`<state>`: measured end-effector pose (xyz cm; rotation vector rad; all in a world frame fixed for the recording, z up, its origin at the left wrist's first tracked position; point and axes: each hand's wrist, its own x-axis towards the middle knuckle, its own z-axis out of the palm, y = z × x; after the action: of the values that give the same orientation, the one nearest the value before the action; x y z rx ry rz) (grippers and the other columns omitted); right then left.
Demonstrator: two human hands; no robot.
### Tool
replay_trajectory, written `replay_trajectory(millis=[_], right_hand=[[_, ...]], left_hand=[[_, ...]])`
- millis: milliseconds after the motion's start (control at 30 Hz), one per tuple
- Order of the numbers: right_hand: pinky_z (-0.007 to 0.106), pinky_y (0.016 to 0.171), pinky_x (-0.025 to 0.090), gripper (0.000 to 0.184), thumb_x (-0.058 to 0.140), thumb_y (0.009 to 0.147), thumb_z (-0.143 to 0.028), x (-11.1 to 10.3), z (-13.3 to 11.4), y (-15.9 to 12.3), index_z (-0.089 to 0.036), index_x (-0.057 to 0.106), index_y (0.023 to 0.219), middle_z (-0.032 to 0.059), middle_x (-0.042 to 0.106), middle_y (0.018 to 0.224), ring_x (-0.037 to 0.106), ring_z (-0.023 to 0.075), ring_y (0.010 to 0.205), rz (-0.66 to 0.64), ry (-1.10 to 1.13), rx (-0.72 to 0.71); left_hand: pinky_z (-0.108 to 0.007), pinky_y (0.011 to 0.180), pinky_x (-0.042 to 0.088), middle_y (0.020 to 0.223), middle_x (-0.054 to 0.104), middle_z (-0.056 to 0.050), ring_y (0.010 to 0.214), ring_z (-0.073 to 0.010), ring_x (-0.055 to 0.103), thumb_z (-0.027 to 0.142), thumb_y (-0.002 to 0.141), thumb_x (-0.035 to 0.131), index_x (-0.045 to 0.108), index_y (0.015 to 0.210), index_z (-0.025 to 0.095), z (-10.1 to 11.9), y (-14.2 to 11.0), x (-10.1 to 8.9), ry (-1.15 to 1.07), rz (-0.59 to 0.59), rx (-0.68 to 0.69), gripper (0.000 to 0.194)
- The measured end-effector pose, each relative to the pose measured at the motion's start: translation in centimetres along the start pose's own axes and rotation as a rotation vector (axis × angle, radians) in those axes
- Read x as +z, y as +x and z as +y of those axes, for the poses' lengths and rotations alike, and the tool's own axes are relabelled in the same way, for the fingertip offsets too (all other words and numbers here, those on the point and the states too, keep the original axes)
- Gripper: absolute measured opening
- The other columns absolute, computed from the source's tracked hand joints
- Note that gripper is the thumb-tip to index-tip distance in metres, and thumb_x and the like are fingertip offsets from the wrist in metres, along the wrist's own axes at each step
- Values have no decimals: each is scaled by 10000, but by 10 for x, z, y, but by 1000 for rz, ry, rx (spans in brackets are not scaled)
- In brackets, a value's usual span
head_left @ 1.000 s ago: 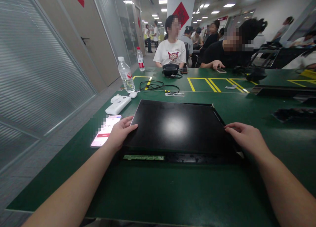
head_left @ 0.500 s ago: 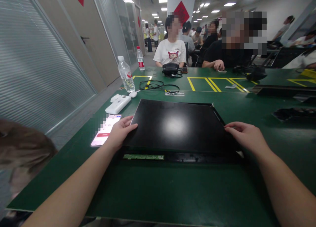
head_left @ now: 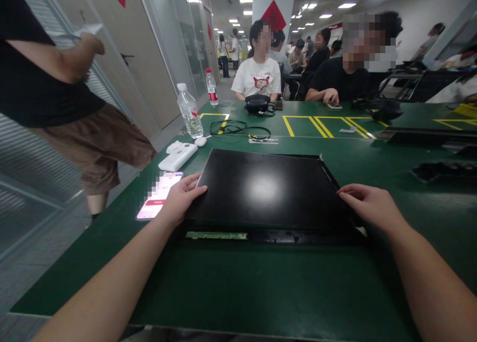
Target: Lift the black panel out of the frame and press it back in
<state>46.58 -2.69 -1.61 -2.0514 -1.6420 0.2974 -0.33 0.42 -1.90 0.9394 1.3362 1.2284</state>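
Observation:
A flat black display panel (head_left: 257, 190) with a glossy light spot lies tilted slightly over a black frame (head_left: 298, 236) on the green table. My left hand (head_left: 185, 195) grips the panel's left edge, thumb on top and fingers at the side. At the right edge my right hand (head_left: 367, 203) pinches the panel between thumb and fingers. Along the near side of the frame runs a narrow green circuit board (head_left: 216, 236). What lies beneath the panel is hidden.
Left of the panel are a lit phone (head_left: 160, 195), a white power bank (head_left: 178, 157) and a water bottle (head_left: 190, 111). A black cable (head_left: 240, 127) lies beyond. Dark parts (head_left: 443, 172) lie at the right. A person (head_left: 55, 84) is beside the table's left edge; two people sit opposite.
My hands and the panel have hardly moved. At the left, a person in brown shorts has come further into view.

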Motion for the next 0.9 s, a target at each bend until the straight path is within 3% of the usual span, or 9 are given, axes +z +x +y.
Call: replay_trajectory(millis=[400,900], right_hand=[[397,725,521,310,617,763,-521,1,8,2,-272,791,824,48,770,802,713,278,782,2,26,-40],[418,704,524,313,628,758,-537,4,16,6,-282,801,811,47,772,789,720,288,766,13,47,-77]], left_hand=[[-287,722,645,999,848,-96,873,-252,816,68,701,817,685,1178,152,9,-6,6,-29,3,-23,502],[-329,779,653,1026,845,-91,915,-264,810,91,694,813,691,1200,160,7,-5,6,-18,6,-29,525]])
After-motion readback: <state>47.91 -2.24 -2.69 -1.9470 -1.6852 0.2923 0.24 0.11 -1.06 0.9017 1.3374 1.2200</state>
